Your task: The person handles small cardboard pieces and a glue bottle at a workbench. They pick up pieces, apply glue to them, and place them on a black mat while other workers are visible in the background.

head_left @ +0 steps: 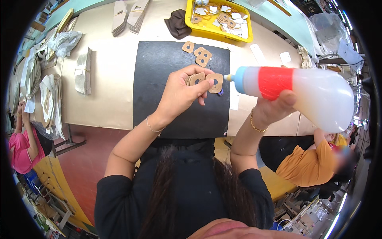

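Observation:
My left hand (181,89) pinches a small tan tag (216,83) with a dark keyhole-shaped cutout, and several more such pieces (195,79) are tucked in the same hand. In my right hand (277,106) is a large translucent squeeze bottle (322,93) with a red band and a pale blue cap, tilted sideways. Its nozzle points left, close to the edge of the held tag; whether they touch I cannot tell. Beneath both lies a black mat (159,75). Several loose tan tags (203,58) rest on its far part.
A yellow tray (219,35) of small tan and white pieces stands beyond the mat, beside a dark cloth (178,24). Stacked card pieces (83,71) lie to the left. Other people sit at the left and right, one in an orange shirt (308,165).

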The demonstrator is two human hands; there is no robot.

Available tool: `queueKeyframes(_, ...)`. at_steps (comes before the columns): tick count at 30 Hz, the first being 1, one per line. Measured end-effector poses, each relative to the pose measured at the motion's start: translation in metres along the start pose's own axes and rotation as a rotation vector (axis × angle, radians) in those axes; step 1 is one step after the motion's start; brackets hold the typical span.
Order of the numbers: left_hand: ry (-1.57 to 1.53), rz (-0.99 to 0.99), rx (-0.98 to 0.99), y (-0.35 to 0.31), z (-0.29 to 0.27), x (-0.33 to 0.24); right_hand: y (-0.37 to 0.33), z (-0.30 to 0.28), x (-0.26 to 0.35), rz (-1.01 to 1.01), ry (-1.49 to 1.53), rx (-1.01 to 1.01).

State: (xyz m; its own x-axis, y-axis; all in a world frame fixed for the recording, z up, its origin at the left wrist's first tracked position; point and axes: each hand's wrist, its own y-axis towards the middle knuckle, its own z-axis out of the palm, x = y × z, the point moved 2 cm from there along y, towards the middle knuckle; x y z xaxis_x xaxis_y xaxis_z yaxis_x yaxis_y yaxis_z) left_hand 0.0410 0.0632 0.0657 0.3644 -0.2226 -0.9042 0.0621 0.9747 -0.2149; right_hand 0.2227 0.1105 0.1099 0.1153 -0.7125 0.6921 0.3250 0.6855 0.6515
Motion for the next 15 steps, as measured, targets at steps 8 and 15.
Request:
queueKeyframes(8,0.034,-0.071,0.016,-0.002,0.002,-0.005,-0.001,0.018,0.007,-0.024,-0.063,0.252)
queueKeyframes(15,-0.038,-0.125,0.050,0.001,-0.001,-0.005,0.002,0.026,0.010,-0.084,-0.050,0.245)
